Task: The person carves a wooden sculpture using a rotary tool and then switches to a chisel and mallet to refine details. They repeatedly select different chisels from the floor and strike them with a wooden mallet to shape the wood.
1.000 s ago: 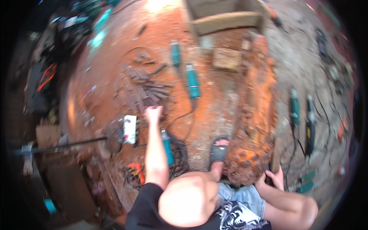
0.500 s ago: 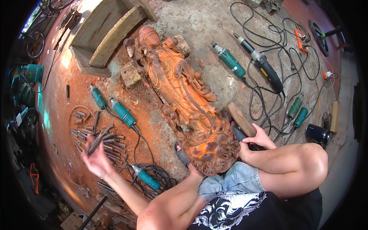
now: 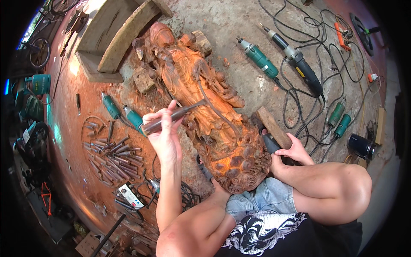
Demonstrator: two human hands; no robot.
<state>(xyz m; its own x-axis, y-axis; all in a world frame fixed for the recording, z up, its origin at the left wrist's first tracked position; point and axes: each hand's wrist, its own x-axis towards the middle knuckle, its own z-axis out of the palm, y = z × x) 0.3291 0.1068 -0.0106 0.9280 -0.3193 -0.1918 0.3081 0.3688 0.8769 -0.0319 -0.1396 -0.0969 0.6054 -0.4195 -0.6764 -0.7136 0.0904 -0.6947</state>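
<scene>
A reddish-brown wooden statue point(image 3: 218, 113) with a robed figure lies on the floor between my legs, its rounded head away from me. Above its left side, my left hand point(image 3: 165, 135) grips a carving chisel point(image 3: 183, 112) between thumb and fingers. The chisel's narrow end points right over the figure's robe; I cannot tell whether it touches. On the right, beside the statue's base, my right hand point(image 3: 297, 152) is closed round the near end of a squared wooden club point(image 3: 274, 127). Several more chisels point(image 3: 117, 159) lie heaped on the floor to the left.
Green power grinders point(image 3: 259, 60) and a black one point(image 3: 306, 73) lie on the right with tangled cords. Another green grinder point(image 3: 110, 106) is left of the statue. Wood blocks point(image 3: 144, 79) prop the statue near a wooden frame point(image 3: 100, 70). A white power strip point(image 3: 130, 196) sits lower left.
My left hand has moved from over the chisel heap up and right to the statue, carrying the chisel. My right hand still holds the wooden club. The white power strip has come into sight.
</scene>
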